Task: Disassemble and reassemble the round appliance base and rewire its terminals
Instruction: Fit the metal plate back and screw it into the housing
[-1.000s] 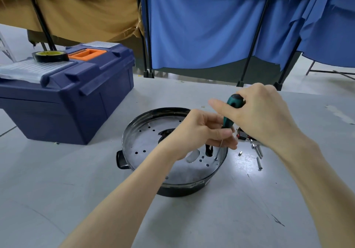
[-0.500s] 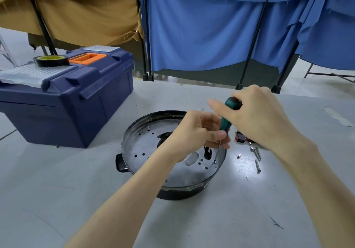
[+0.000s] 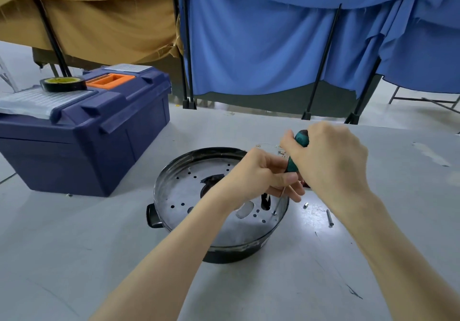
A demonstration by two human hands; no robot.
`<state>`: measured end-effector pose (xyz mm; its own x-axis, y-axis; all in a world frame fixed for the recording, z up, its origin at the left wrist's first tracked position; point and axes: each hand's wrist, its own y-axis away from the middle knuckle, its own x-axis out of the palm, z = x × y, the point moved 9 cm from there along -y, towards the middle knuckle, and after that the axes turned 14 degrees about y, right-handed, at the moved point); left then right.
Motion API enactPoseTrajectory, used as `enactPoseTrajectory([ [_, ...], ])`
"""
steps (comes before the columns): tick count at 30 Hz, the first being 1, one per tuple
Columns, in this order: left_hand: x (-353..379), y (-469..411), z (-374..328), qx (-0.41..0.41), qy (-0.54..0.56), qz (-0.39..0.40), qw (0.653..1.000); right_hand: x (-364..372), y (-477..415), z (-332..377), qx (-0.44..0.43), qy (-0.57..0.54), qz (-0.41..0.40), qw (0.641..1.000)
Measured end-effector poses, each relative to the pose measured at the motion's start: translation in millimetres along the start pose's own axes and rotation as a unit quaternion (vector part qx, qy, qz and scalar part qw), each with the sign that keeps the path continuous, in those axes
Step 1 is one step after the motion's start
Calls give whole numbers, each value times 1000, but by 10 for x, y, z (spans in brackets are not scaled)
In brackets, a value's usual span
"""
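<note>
The round appliance base (image 3: 189, 196) lies on the grey table, a black shell with a perforated metal plate facing up. My right hand (image 3: 328, 164) grips the green-and-black handle of a screwdriver (image 3: 297, 151), held nearly upright. Its tip stands on a screw (image 3: 274, 213) near the plate's right rim. My left hand (image 3: 263, 173) hovers over the plate and pinches the screwdriver's thin shaft between its fingers. A black part (image 3: 265, 201) pokes up through the plate just left of the tip.
Loose screws (image 3: 329, 217) and a small spacer (image 3: 305, 205) lie on the table right of the base. A dark blue toolbox (image 3: 94, 131) with a tape roll (image 3: 63, 84) on its lid stands at the left. Blue and tan curtains hang behind the table.
The view has shifted slightly. My right hand has turned a little round the handle. Both hands and the screwdriver stay at the same screw.
</note>
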<state>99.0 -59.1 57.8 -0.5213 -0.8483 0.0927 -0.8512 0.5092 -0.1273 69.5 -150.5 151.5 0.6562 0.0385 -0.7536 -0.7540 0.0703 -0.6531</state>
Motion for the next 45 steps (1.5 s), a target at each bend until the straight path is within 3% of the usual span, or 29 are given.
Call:
enactPoseTrajectory([
  [4, -15, 1, 14, -20, 38, 41, 998, 51, -70, 38, -105, -179, 141, 968],
  [8, -47, 55, 20, -16, 54, 58, 997, -18, -36, 180, -175, -231, 153, 945],
  [15, 2, 55, -21, 54, 22, -9, 998, 17, -11, 98, -103, -159, 87, 978],
  [22, 35, 14, 10, -23, 69, 77, 994, -17, 62, 171, -15, -2, 7, 1000],
  [24, 55, 19, 16, -38, 77, 104, 991, 12, -8, 147, -52, -50, 58, 996],
  [27, 92, 34, 33, -41, 73, 132, 988, 31, -73, 143, -132, -188, 169, 958],
  [30, 75, 36, 17, -17, 73, 86, 993, -38, -85, 198, -189, -140, 101, 967],
  [33, -20, 36, -18, 39, 53, -8, 998, -11, -80, 220, -159, -41, 59, 985],
  [36, 39, -2, -25, 39, 27, -5, 999, -75, -51, 195, -107, 80, 14, 991],
  [38, 44, -32, -26, 19, 31, 19, 999, -95, -56, 214, -115, 98, 12, 988],
  [40, 6, -26, -26, 12, 53, 33, 998, 39, -89, 190, -148, -18, 102, 984],
  [42, -59, 10, 0, 14, 86, 36, 996, 106, -59, 209, -168, -190, 210, 944],
  [45, -112, 64, 33, 14, 93, 50, 994, 126, 18, 248, -170, -272, 228, 919],
])
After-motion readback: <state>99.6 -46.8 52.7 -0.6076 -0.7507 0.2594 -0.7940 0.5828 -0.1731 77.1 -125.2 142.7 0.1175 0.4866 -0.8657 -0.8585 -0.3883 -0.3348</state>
